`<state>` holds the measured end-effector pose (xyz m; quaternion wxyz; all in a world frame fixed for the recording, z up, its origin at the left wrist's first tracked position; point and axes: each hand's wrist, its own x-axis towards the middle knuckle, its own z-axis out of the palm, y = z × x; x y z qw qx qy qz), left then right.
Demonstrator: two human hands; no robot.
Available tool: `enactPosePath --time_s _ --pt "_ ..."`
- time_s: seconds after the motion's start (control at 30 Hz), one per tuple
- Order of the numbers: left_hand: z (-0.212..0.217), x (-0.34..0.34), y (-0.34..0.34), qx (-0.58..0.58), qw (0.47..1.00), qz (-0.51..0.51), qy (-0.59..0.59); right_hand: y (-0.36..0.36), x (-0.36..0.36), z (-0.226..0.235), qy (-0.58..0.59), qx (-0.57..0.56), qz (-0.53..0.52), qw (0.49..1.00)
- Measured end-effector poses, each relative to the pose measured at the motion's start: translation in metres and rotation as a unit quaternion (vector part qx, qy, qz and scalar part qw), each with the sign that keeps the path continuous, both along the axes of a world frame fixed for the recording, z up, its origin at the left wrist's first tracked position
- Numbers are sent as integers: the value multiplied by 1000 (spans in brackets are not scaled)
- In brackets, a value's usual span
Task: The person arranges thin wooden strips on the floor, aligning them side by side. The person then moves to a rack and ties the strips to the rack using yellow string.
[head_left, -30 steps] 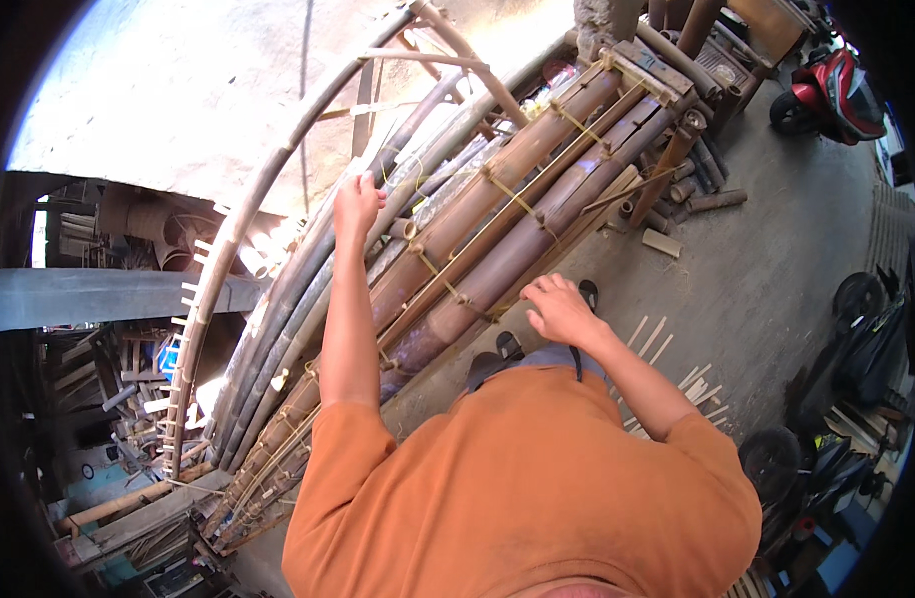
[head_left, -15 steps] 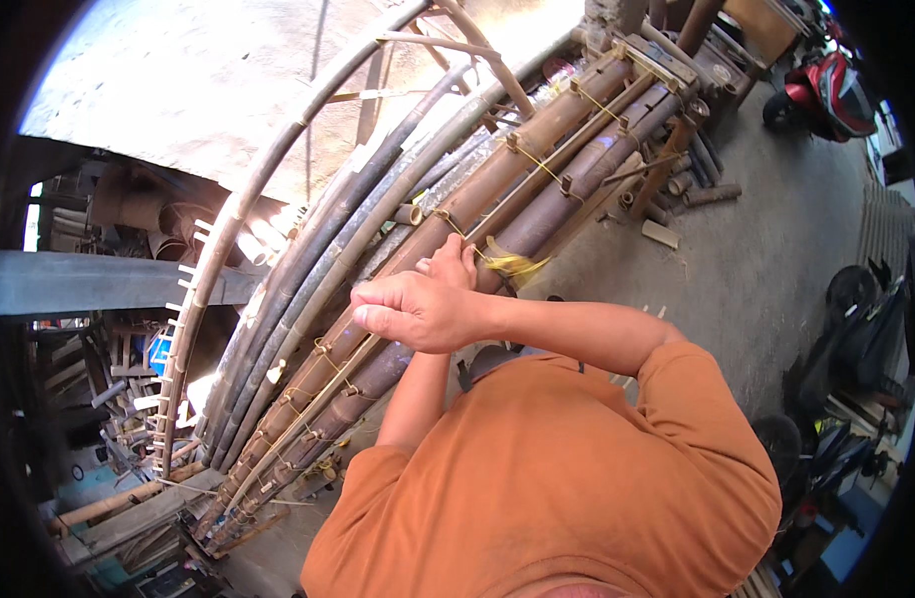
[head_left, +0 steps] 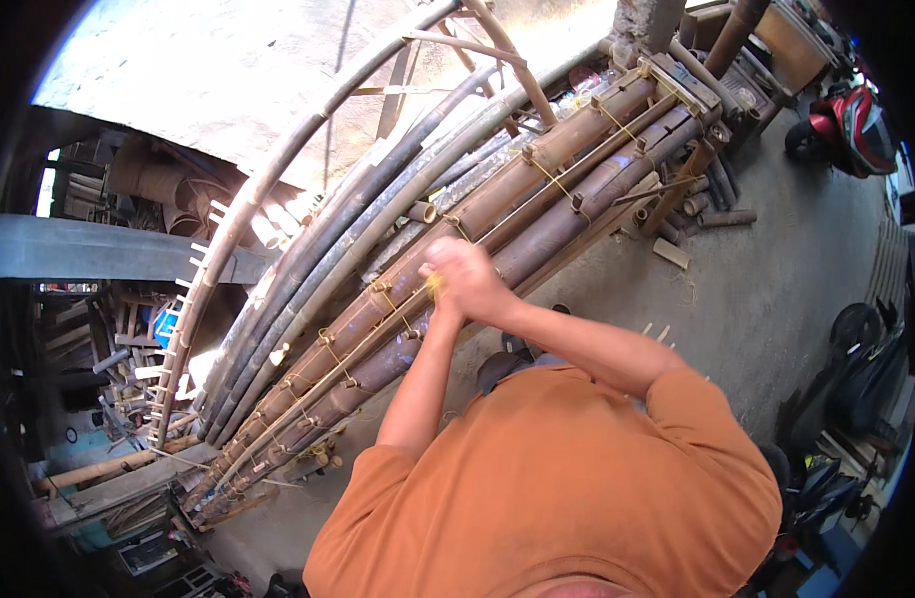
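Two thick brown bamboo poles, an upper-left pole (head_left: 482,211) and a lower-right pole (head_left: 537,244), lie side by side on a slant, with thinner strips between them. Short pegs and yellow ties (head_left: 552,177) link them at intervals. Over the middle of the poles, my right hand (head_left: 472,279) crosses above my left; motion smears its fingers. My left hand (head_left: 446,307) is mostly hidden beneath it. A bunch of yellow cord (head_left: 436,286) shows at the left hand, which appears closed on it.
Long curved bamboo poles (head_left: 363,224) lie beyond the pair. An arched pole with pegs (head_left: 243,204) rises at the left, near a grey beam (head_left: 109,249). Bamboo offcuts (head_left: 672,253) lie on the floor (head_left: 766,259). A red motorcycle (head_left: 856,130) stands far right.
My right hand has moved right and up from a closed pose left of my left hand, and now overlaps it. The left hand and yellow cord have shifted down and left along the poles.
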<state>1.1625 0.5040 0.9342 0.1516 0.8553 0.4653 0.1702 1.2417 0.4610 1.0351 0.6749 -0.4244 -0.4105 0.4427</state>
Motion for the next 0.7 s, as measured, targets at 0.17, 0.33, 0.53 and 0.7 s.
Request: enactPosePath --time_s 0.17,0.33,0.53,0.7 --pt "-6 5 -2 -24 998 40 39 11 -22 85 -312 94 334 885" --pt "0 -8 0 -56 996 -19 -60 107 23 35 -613 -189 235 730" --pt "3 -11 -4 -38 998 -14 -54 84 69 2 -212 -149 306 916" --pt "12 4 -3 -23 1000 -7 -18 -93 67 -69 -515 -25 291 806"
